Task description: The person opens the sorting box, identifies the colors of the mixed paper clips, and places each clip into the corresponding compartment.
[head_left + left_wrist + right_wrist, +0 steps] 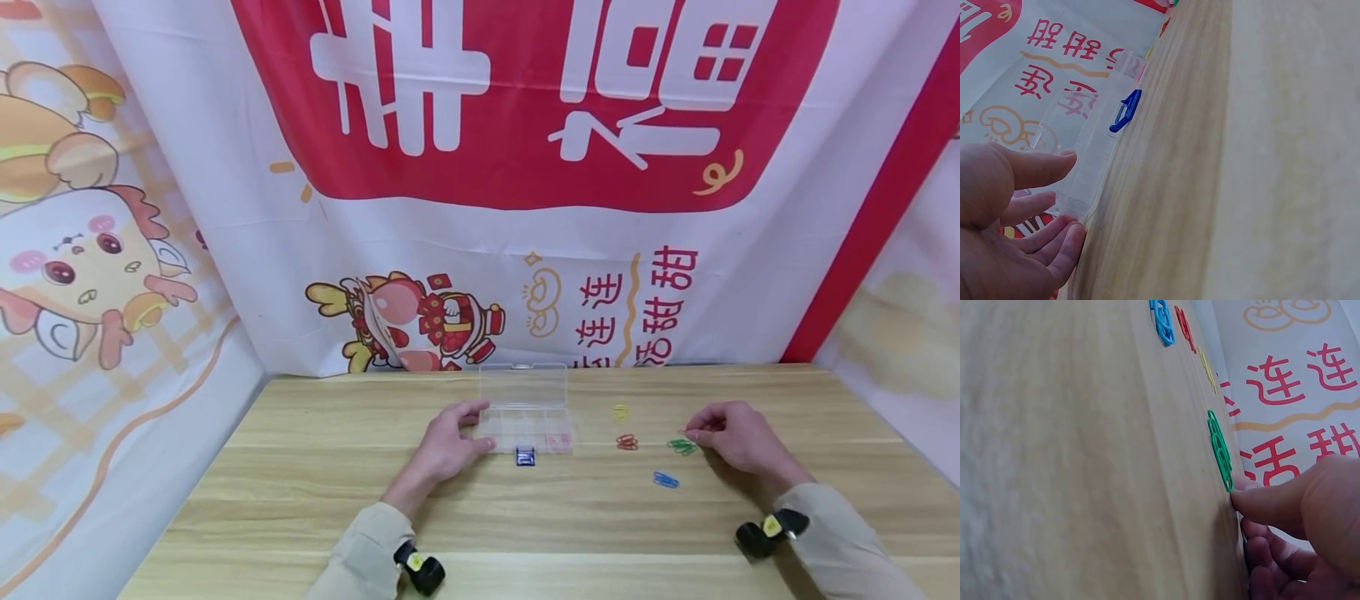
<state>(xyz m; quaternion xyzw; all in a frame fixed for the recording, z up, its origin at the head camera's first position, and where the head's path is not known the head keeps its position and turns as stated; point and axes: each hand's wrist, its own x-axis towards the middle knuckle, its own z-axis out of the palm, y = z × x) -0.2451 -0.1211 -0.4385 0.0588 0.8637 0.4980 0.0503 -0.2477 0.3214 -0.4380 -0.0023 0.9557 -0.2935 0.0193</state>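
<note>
The right grip (pixel 738 435) has its thumb at one end of the green paper clips (pixel 1220 450); I can't tell if it pinches one. They are thin, bright, long loops, bunched flat on the wooden surface (pixel 570 525). Red clips (pixel 627 442), yellow clips (pixel 620 412) and blue clips (pixel 665 480) lie near. The left grip (pixel 450 439), loose and spread, is at the see-through box (pixel 517 425), lid up.

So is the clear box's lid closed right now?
No, the clear lid is open at the far side of the box, leaving the inside uncovered.
</note>
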